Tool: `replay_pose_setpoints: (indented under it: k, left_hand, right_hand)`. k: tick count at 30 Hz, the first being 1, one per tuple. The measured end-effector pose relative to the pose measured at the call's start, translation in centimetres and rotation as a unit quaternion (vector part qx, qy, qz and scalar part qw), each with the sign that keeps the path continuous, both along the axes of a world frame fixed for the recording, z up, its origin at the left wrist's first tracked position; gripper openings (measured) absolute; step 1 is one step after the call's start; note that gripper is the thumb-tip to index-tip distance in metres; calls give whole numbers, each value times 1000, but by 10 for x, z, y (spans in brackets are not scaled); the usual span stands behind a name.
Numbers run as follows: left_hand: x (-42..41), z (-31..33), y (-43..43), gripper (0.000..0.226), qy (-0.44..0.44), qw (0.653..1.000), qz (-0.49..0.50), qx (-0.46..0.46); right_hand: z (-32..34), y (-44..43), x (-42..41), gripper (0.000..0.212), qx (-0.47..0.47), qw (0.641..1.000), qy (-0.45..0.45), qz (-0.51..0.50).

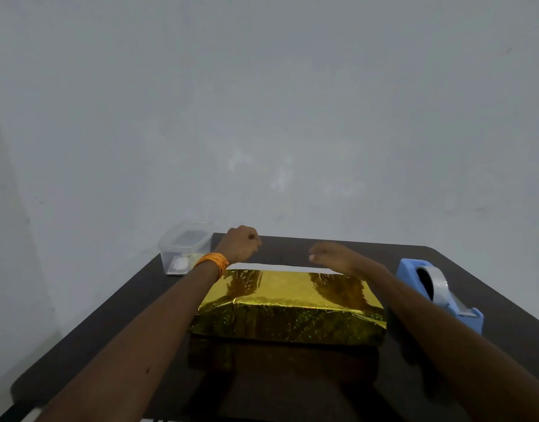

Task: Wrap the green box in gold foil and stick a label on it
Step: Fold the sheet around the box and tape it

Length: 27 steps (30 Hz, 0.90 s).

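Note:
The box (288, 303) lies in the middle of the dark table, covered in shiny gold foil on its top and near side; no green shows. A white strip of the foil's underside (271, 266) sticks out flat along the box's far edge. My left hand (242, 243), with orange threads round the wrist, hovers past the far left corner with its fingers curled into a fist, and I see nothing in it. My right hand (332, 257) is blurred above the far right edge, fingers loosely bent and holding nothing.
A clear plastic tub (184, 248) with small white pieces inside stands at the table's far left corner. A blue tape dispenser (438, 292) with a grey roll sits to the right of the box. A grey wall rises just behind the dark table (116, 324).

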<state>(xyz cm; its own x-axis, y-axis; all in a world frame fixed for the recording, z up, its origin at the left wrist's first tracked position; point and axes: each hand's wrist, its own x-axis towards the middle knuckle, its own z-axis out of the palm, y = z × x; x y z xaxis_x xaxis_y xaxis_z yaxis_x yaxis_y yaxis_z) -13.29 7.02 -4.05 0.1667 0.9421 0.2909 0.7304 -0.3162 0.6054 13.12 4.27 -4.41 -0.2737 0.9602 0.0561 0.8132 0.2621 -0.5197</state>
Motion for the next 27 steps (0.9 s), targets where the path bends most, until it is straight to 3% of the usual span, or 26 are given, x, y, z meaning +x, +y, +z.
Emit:
replay_pose_setpoints:
  k: [3, 7, 11, 16, 21, 23, 25, 27]
  left_hand:
    - [-11, -10, 27, 25, 74, 994, 5, -76]
    - [-23, -25, 56, 34, 209, 964, 3, -165]
    - [-28, -47, 83, 57, 209, 958, -19, -198]
    - [-27, -66, 97, 62, 245, 961, -21, -127]
    - [-30, -64, 94, 29, 246, 966, -31, -75]
    - [-34, -63, 87, 18, 239, 970, -29, -36]
    - [-37, -60, 79, 16, 174, 984, -27, 8]
    - [-44, -47, 67, 23, 91, 994, -13, 52]
  right_hand:
    - [-13, 30, 5, 36, -31, 995, -91, -16]
    - [-30, 63, 10, 47, -63, 981, -181, -6]
    - [-38, 88, 10, 55, -69, 975, -212, -1]
    - [-45, 98, 3, 45, -55, 968, -245, -1]
    - [-42, 92, -2, 16, -7, 961, -278, -5]
    - [-40, 87, -3, 24, 12, 965, -261, -1]
    - [-38, 82, 2, 17, 42, 979, -197, -10]
    - [-32, 74, 10, 25, 76, 987, -138, -24]
